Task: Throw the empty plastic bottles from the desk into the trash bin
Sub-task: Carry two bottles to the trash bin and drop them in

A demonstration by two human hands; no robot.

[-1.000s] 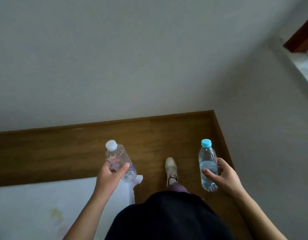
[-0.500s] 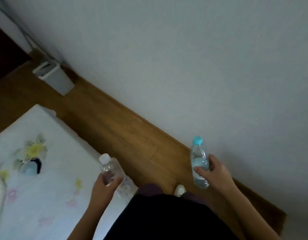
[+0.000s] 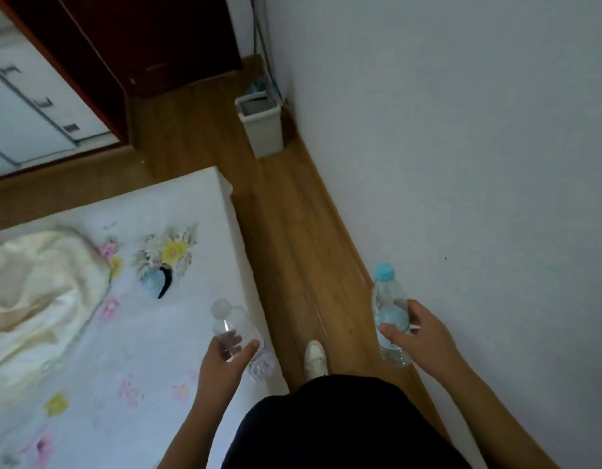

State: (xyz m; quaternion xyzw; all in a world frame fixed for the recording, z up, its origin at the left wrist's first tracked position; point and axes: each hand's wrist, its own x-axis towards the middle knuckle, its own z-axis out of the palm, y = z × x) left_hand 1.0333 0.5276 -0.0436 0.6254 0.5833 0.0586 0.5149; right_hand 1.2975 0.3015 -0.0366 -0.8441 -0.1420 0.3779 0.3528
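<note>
Clear thin plastic, two bottles: white-cap bottle [image 3: 237, 335] is gripped mid-body by the left hand [image 3: 227, 358], fingers [image 3: 250, 347] wrapped shut around it, tilted over the bed [image 3: 130, 333] edge. Blue-cap bottle [image 3: 389, 316] is held upright by the right hand [image 3: 419, 336], closed around its label band. Both judged light, crushable, smooth and a bit slippery; mid-body hold suits. The bin [image 3: 263, 125], rigid grey plastic, open-topped, stands at 12 o'clock by the wall, well apart.

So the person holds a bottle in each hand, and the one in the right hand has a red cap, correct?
Not quite. The head view shows the right hand holding a bottle with a light blue cap, not red. The left hand does hold the other bottle.
</note>
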